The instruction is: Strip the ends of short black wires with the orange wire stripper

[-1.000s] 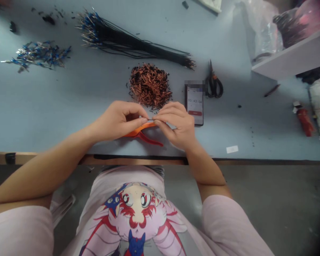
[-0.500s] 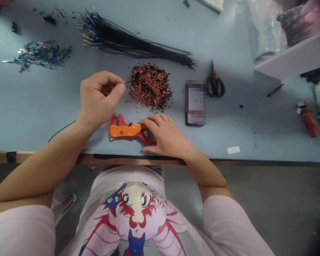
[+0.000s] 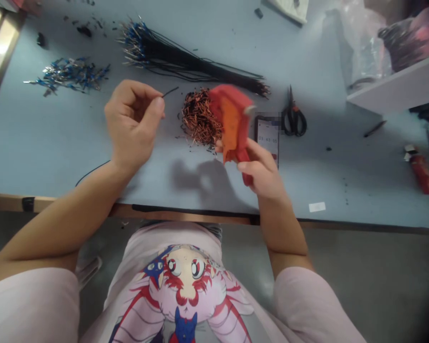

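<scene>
Since my left hand (image 3: 132, 126) pinches a short black wire (image 3: 170, 91) clear of the copper wire scraps (image 3: 198, 116), my right hand (image 3: 260, 171) alone grasps the orange wire stripper (image 3: 234, 119), lifted.

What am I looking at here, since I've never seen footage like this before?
This is one view from a camera worn on a person's head, looking down past their pale pink cartoon T-shirt at their own hands. The left hand pinches a thin black wire between finger and thumb. The right hand holds an orange-and-red wire stripper, slightly blurred. On the pale blue table lie a heap of short copper-coloured wire pieces, a long bundle of black wires with blue-and-metal ends, loose blue-and-metal terminals, black-handled scissors and a phone showing a timer-like display.
</scene>
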### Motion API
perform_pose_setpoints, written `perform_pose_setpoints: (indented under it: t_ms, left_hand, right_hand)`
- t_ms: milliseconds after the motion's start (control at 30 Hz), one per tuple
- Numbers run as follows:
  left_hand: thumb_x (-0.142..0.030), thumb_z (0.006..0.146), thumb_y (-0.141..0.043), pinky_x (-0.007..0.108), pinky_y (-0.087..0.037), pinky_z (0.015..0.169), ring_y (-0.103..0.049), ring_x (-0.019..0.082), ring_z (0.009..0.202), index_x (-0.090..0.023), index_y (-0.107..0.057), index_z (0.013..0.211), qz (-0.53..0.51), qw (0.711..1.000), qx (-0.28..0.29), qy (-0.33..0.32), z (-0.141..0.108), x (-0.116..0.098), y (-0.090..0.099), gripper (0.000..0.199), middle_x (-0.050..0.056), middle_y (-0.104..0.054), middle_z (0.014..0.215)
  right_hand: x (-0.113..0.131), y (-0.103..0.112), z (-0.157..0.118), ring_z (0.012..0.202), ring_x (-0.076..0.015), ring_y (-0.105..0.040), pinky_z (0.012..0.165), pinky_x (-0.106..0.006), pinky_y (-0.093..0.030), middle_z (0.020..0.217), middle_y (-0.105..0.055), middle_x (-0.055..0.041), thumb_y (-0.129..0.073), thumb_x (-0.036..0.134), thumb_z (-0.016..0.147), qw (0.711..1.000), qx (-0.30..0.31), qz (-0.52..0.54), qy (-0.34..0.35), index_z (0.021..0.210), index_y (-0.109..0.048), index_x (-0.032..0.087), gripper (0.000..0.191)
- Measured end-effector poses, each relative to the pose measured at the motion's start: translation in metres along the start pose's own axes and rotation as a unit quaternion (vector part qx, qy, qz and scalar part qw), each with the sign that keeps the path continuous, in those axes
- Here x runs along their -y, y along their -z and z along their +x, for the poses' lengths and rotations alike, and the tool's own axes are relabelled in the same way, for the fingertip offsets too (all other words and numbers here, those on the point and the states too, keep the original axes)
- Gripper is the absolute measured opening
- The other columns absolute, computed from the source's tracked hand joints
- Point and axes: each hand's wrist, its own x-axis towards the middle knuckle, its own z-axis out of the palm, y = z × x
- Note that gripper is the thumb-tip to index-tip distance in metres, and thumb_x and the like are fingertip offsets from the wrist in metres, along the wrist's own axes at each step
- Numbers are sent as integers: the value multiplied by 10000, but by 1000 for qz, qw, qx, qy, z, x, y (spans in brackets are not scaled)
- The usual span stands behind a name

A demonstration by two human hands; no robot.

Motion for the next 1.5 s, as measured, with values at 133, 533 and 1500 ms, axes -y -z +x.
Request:
perform_pose_setpoints:
  t_ms: [133,533,1500]
  left_hand:
    - [-466,894,-711,262,-368,510,-533,78,589,-221,-672,852,32,999,37,13,-8,-10,-4,251,-17,-599,700]
    - [-343,901,-622,289,-414,546,-543,119,606,-256,-651,834,162,977,121,65,-16,-41,-6,114,-7,-656,750]
    - [-285,896,-611,263,-468,570,-575,108,614,-228,-630,804,145,975,150,69,-18,-45,-8,109,-8,-661,735]
  right_hand:
    - [-5,-4,2,936,-280,-684,807,-471,-580,1021,-689,-76,-527,338,739,983,28,167,-67,1122,-605,199,414]
    - [1,-20,-5,758,-175,-663,634,-327,-591,898,-657,-58,-743,500,827,962,82,220,-138,1071,-597,149,452]
    - [1,-22,-5,561,-136,-608,465,-269,-539,679,-605,4,-658,546,891,968,112,191,-120,920,-562,173,386]
